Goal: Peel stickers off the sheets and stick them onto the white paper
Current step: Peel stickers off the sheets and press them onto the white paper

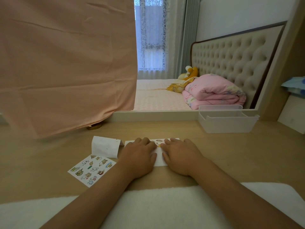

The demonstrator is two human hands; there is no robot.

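White paper (pixel 159 158) beneath left hand (pixel 138 156), right hand (pixel 181 157).

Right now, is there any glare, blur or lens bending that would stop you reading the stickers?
Head view: dim daylight from the curtained window, washed out; no glare or hard shadows on the desk. Head view: wide-angle bending bows the headboard. Head view: the sticker sheet is sharp; the left hand and right hand cover much of the white paper.

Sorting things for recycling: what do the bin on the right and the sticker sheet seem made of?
Bin: seemingly translucent frosted plastic, judging by its milky, moulded walls and rim. Sticker sheet: probably thin coated paper, lying flat, printed with cartoon animals.
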